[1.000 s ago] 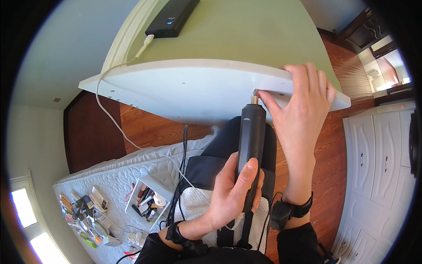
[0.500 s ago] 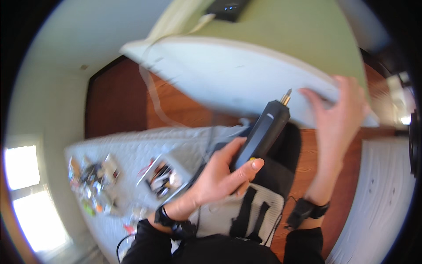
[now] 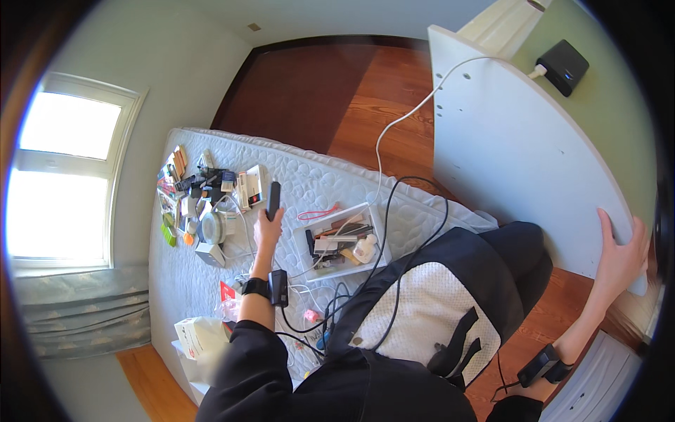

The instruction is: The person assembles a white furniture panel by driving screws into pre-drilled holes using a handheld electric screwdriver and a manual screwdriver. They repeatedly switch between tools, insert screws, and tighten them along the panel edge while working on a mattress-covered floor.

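Observation:
My left hand (image 3: pixel 267 229) is closed around a slim black electric screwdriver (image 3: pixel 273 199), held over the mattress at left. Its metal tip does not show from here. At the right, my right hand (image 3: pixel 623 257) grips the edge of a large white board (image 3: pixel 517 133), thumb on its near face and fingers over the rim. The board stands on edge with several small dark holes near its far left end. Nearest to my left hand are a box of loose items (image 3: pixel 330 273) and a heap of small goods.
On the quilted mattress (image 3: pixel 281 158) lie packets, a roll of tape (image 3: pixel 213 228) and a white bag (image 3: pixel 200 337). A white cable (image 3: pixel 380 158) runs across the board to a black power bank (image 3: pixel 562 67). Black cables cross beside my legs.
My left hand has swung left, away from the board, taking the screwdriver over the mattress. My right hand still holds the board's edge. The view has turned left.

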`<state>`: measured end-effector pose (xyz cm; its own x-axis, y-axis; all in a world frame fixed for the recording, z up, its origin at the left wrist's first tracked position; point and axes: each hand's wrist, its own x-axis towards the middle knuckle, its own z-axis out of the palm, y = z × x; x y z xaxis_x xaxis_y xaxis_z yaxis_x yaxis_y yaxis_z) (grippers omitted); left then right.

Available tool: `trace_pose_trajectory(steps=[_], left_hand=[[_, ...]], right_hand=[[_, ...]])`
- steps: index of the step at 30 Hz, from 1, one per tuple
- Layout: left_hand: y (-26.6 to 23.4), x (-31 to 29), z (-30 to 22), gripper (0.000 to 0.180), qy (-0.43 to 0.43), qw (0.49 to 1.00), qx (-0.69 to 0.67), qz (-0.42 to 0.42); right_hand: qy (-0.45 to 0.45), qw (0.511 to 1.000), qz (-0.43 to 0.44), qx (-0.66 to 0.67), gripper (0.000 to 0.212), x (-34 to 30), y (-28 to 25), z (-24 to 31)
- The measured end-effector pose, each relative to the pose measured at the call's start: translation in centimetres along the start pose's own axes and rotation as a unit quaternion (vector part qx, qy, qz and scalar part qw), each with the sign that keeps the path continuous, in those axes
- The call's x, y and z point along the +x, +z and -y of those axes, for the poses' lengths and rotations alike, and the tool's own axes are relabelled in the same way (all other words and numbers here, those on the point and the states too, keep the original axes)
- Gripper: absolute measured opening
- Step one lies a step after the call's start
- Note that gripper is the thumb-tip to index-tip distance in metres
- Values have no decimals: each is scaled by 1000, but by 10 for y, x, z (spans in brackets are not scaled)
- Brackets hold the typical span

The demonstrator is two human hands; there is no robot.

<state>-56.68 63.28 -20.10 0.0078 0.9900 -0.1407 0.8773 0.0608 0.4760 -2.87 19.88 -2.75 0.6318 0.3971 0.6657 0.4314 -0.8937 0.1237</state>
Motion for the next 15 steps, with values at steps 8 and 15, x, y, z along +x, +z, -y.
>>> trace_pose_trajectory(steps=[8,15], left_hand=[[21,-5,90,50,16,990,138,30],[-2,-68,104,40,-4,967,234,103]], right_hand=[[-4,1000,18,-2,55,0,4,-10],[-10,999,17,-47,53,3,13,-26]])
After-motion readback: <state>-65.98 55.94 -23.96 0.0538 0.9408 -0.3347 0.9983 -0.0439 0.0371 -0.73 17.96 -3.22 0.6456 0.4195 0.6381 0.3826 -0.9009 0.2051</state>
